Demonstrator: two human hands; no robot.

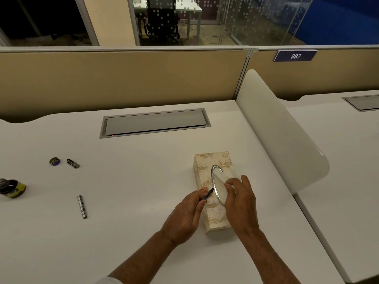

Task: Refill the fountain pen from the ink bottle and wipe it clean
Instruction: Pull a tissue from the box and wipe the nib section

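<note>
Pinching tissue (221,184), prob.: R hand (240,199)

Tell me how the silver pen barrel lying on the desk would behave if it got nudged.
The silver pen barrel is a plain cylinder lying on its side on the smooth desk, so it would probably roll sideways. It looks like metal, so it is likely stiff. Being slim, it is probably light and easily knocked.

Plain office cubicle: white desk (143,160) with a grey cable flap (153,121) set in it, tan partition (123,78) behind, and a curved white divider (276,130) on the right. There's a number plate (295,56) reading 387 up on the partition. Past the dotted glass (256,17) — a black chair (162,19), pretty dim back there.
</note>
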